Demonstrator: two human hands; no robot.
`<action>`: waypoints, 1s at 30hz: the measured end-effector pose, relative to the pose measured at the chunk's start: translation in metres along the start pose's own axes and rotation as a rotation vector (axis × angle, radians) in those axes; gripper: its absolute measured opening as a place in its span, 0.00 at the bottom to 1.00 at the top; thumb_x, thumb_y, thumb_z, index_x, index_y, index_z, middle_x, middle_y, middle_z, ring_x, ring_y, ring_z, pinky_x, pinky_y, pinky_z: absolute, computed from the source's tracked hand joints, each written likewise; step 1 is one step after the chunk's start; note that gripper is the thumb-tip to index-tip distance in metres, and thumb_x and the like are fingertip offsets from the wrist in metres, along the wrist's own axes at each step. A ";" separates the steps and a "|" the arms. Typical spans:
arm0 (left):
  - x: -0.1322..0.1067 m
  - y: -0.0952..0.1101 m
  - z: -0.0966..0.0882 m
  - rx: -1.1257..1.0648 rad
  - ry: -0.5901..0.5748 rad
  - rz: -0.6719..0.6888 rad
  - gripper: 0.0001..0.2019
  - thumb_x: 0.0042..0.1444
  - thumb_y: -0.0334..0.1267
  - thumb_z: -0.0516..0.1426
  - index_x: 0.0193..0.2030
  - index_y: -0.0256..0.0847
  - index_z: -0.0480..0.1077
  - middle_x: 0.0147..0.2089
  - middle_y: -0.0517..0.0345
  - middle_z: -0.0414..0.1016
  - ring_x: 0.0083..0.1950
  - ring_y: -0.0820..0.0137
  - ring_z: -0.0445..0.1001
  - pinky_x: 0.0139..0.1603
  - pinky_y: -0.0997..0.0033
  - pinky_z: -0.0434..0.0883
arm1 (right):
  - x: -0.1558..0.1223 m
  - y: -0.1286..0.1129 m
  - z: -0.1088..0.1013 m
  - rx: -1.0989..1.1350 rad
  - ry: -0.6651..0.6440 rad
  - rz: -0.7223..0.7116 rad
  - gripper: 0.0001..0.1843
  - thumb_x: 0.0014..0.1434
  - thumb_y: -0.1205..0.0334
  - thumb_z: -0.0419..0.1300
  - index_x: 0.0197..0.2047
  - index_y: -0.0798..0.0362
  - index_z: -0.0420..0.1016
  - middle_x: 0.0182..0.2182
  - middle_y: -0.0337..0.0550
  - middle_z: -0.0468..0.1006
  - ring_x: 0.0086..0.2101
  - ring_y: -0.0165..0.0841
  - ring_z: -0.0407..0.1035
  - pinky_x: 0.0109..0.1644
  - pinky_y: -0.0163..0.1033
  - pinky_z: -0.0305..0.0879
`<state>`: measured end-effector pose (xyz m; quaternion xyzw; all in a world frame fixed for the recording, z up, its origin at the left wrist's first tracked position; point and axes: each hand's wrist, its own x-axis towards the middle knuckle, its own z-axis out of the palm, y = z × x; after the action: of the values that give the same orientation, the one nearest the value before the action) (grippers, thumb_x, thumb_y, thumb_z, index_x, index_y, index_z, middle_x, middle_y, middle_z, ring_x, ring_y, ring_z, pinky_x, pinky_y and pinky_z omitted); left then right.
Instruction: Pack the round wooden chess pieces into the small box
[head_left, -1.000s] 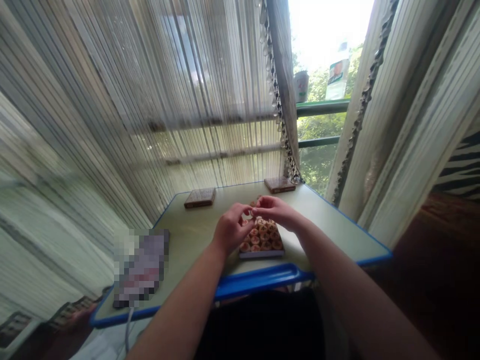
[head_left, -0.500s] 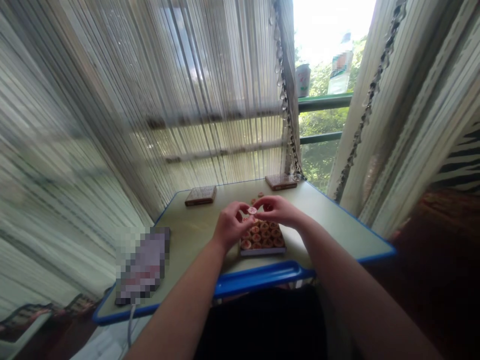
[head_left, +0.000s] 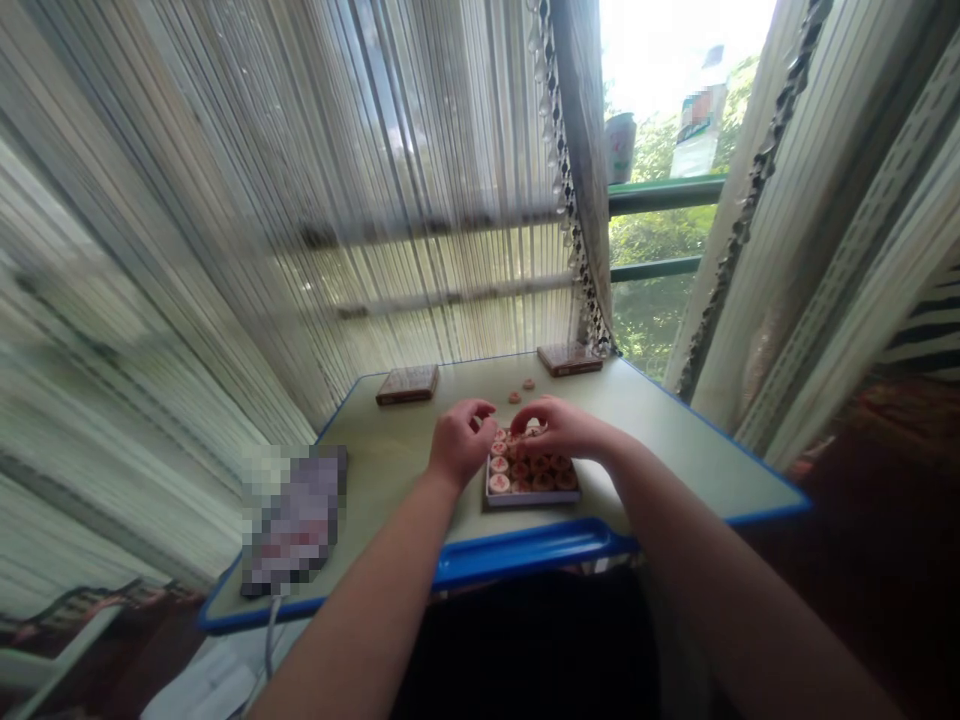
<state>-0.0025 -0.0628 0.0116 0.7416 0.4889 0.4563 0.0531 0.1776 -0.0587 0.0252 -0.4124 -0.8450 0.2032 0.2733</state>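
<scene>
A shallow box point(head_left: 534, 498) stands on the table near its front edge, filled with rows of round wooden xiangqi pieces point(head_left: 520, 470) with red characters. My right hand point(head_left: 559, 425) is over the back of the box, its thumb and forefinger closed on a xiangqi piece at the back rows; the fingers partly cover that piece. At the box's left edge is my left hand point(head_left: 463, 438), fingers loosely bent and apart from the thumb, with nothing between them. Two loose xiangqi pieces point(head_left: 514, 397) lie on the table behind the box.
Flat brown boxes sit at the back left point(head_left: 407, 384) and back right point(head_left: 570, 359) of the table point(head_left: 390, 470). A blurred-out flat object point(head_left: 296, 525) with a cable lies at left. A blue tray point(head_left: 529, 552) lines the front edge. String curtains point(head_left: 450, 150) hang behind.
The piece held between both hands has gone down to the box in my right hand. My left hand has let go of it and moved slightly away. The view has shifted a little.
</scene>
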 end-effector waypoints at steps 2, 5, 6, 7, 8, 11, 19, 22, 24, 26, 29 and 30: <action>0.000 -0.002 0.001 0.042 0.003 -0.004 0.08 0.45 0.30 0.52 0.31 0.37 0.72 0.30 0.57 0.74 0.24 0.76 0.66 0.31 0.75 0.67 | 0.000 -0.002 0.003 -0.083 -0.051 -0.025 0.09 0.44 0.60 0.63 0.32 0.51 0.77 0.30 0.39 0.77 0.35 0.34 0.66 0.47 0.41 0.57; 0.001 -0.005 0.003 0.101 -0.013 0.012 0.08 0.45 0.31 0.52 0.30 0.37 0.72 0.30 0.57 0.75 0.26 0.75 0.68 0.32 0.74 0.67 | 0.001 -0.004 0.005 -0.160 -0.095 -0.057 0.07 0.46 0.60 0.62 0.31 0.51 0.77 0.29 0.39 0.76 0.32 0.32 0.66 0.51 0.44 0.53; 0.001 -0.006 0.004 0.112 -0.022 0.019 0.08 0.45 0.31 0.52 0.30 0.37 0.73 0.30 0.57 0.75 0.26 0.74 0.68 0.33 0.74 0.67 | 0.001 -0.004 0.005 -0.174 -0.098 -0.063 0.07 0.46 0.60 0.62 0.31 0.51 0.77 0.29 0.39 0.76 0.32 0.32 0.66 0.51 0.44 0.53; 0.001 -0.007 0.004 0.117 -0.033 0.026 0.08 0.45 0.31 0.52 0.30 0.38 0.73 0.30 0.56 0.75 0.27 0.74 0.68 0.33 0.74 0.67 | 0.001 -0.004 0.005 -0.186 -0.096 -0.066 0.08 0.46 0.59 0.62 0.31 0.51 0.77 0.30 0.40 0.75 0.32 0.32 0.65 0.51 0.44 0.53; 0.001 -0.008 0.004 0.119 -0.043 0.033 0.08 0.46 0.31 0.52 0.30 0.38 0.73 0.30 0.56 0.75 0.27 0.74 0.68 0.34 0.74 0.67 | 0.001 -0.003 0.005 -0.196 -0.090 -0.066 0.09 0.45 0.58 0.63 0.31 0.51 0.77 0.31 0.41 0.75 0.33 0.32 0.65 0.51 0.44 0.53; 0.001 -0.009 0.005 0.118 -0.062 0.048 0.08 0.46 0.31 0.52 0.30 0.38 0.73 0.30 0.56 0.75 0.28 0.73 0.69 0.34 0.73 0.68 | 0.002 -0.001 0.006 -0.218 -0.063 -0.066 0.11 0.45 0.56 0.63 0.33 0.51 0.78 0.33 0.43 0.73 0.35 0.34 0.64 0.49 0.44 0.55; 0.001 -0.008 0.005 0.129 -0.075 0.047 0.08 0.47 0.31 0.52 0.30 0.39 0.73 0.30 0.56 0.75 0.30 0.72 0.70 0.35 0.73 0.68 | 0.003 -0.001 0.009 -0.244 -0.041 -0.061 0.09 0.45 0.58 0.63 0.32 0.51 0.78 0.30 0.43 0.71 0.35 0.35 0.62 0.47 0.41 0.56; 0.000 -0.008 0.005 0.132 -0.073 0.054 0.08 0.47 0.32 0.52 0.30 0.39 0.73 0.31 0.56 0.75 0.30 0.72 0.70 0.35 0.73 0.67 | 0.003 -0.001 0.009 -0.245 -0.039 -0.062 0.09 0.45 0.57 0.63 0.31 0.51 0.78 0.30 0.42 0.71 0.34 0.34 0.62 0.47 0.41 0.55; 0.000 -0.008 0.005 0.139 -0.075 0.055 0.08 0.47 0.32 0.52 0.29 0.39 0.73 0.31 0.56 0.75 0.30 0.72 0.70 0.35 0.73 0.67 | 0.003 -0.001 0.009 -0.252 -0.041 -0.056 0.09 0.45 0.57 0.63 0.31 0.51 0.78 0.30 0.42 0.71 0.34 0.34 0.61 0.47 0.41 0.56; 0.000 -0.008 0.005 0.147 -0.084 0.052 0.08 0.47 0.32 0.52 0.29 0.39 0.73 0.30 0.56 0.75 0.30 0.72 0.70 0.35 0.73 0.67 | 0.003 -0.001 0.008 -0.255 -0.040 -0.045 0.10 0.44 0.57 0.63 0.31 0.50 0.78 0.30 0.43 0.71 0.35 0.35 0.61 0.45 0.40 0.56; 0.001 -0.009 0.005 0.153 -0.093 0.046 0.08 0.47 0.32 0.52 0.29 0.39 0.73 0.30 0.56 0.75 0.29 0.72 0.70 0.35 0.73 0.67 | 0.003 -0.001 0.008 -0.247 -0.038 -0.050 0.10 0.45 0.56 0.63 0.32 0.50 0.78 0.30 0.42 0.71 0.35 0.34 0.61 0.46 0.40 0.56; 0.001 -0.009 0.005 0.153 -0.092 0.045 0.08 0.47 0.32 0.52 0.29 0.39 0.73 0.29 0.56 0.75 0.29 0.72 0.70 0.34 0.73 0.67 | 0.003 -0.001 0.007 -0.244 -0.035 -0.051 0.10 0.45 0.56 0.63 0.32 0.50 0.78 0.30 0.42 0.71 0.35 0.34 0.61 0.46 0.40 0.56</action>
<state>-0.0045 -0.0558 0.0043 0.7746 0.5024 0.3841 0.0085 0.1710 -0.0579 0.0209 -0.4172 -0.8784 0.0990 0.2112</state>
